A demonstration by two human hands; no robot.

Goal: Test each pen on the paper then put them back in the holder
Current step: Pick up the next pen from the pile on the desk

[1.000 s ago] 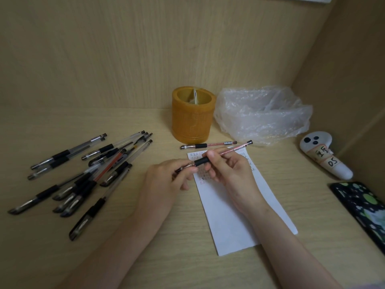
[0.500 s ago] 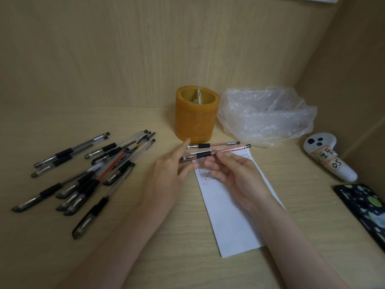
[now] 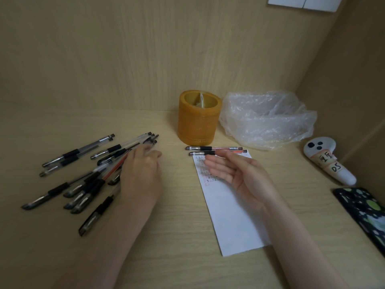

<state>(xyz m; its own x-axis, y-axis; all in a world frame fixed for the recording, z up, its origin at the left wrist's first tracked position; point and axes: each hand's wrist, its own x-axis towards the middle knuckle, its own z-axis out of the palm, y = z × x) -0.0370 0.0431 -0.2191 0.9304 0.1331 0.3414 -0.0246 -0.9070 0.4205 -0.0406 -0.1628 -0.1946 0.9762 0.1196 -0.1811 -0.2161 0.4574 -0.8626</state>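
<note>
Amber holder [image 3: 199,119] at 12 o'clock; untested pens [image 3: 87,174] at 9. Left hand [image 3: 141,174] over heap, grip blurred, cannot tell; right hand [image 3: 235,174] spread above paper [image 3: 231,215]. Pick one pen only, lift clear.

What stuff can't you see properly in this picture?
- Head view: the left hand is motion-blurred and covers part of the pen pile, so whether its fingers touch a pen is unclear.
- The scribbles on the paper are too small to read.
- The inside of the holder is mostly hidden by its wall.
- The patterned case is cut off by the right edge.
</note>
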